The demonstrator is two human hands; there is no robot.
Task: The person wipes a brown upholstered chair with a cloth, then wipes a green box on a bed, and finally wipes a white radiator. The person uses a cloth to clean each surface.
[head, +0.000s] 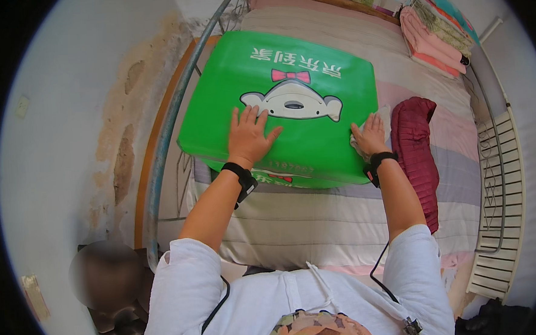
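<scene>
A large green delivery box [209, 93], with a white cartoon dog's head and writing on its top, rests on a bed in front of me. My left hand [250, 136] lies flat on that top, fingers spread, just beside the cartoon's ear. Over at the box's right edge, my right hand [370, 135] presses a pale cloth [386, 116] against the green surface. Part of the cloth is hidden beneath my palm and fingers. Both wrists wear black bands.
The bed [271, 233] has a striped cover. A maroon quilted garment [415, 155] lies right of the box. Folded bedding [432, 45] is piled at the far right. A metal rail [169, 109] rises on the left; a white radiator [499, 192] stands along the right wall.
</scene>
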